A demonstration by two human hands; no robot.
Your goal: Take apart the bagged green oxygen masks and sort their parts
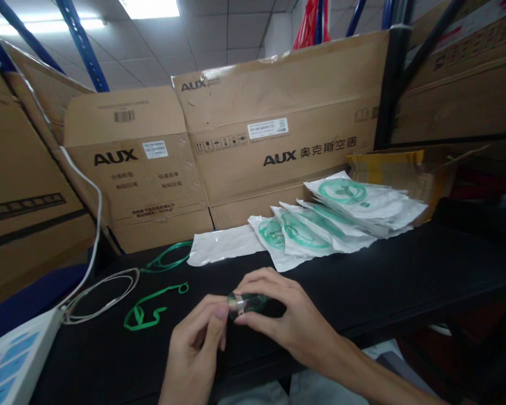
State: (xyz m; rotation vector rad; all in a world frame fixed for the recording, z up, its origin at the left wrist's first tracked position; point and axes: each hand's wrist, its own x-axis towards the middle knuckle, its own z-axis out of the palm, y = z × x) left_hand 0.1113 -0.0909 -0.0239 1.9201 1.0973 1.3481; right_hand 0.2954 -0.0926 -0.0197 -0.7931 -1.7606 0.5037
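Note:
Over the front of the black table, my right hand [278,301] curls its fingers and thumb around a small, dark green, see-through rounded piece [249,304] with a pale shiny band. My left hand [202,332] has its thumb and finger pinched together at the piece's left end; anything small between those fingertips is hidden. A bright green elastic strap [147,324] with a small ring at one end lies to the left of my hands. Behind it is a loop of green tubing [168,264], beside a flat white pouch [225,246].
Several white pouches with coiled green tubing [306,233] are stacked at the back right. A clear tube coil [101,306] and a white box with blue panels [23,354] lie at left. Large cardboard boxes [236,163] wall off the back, and a white cable [96,214] hangs at left.

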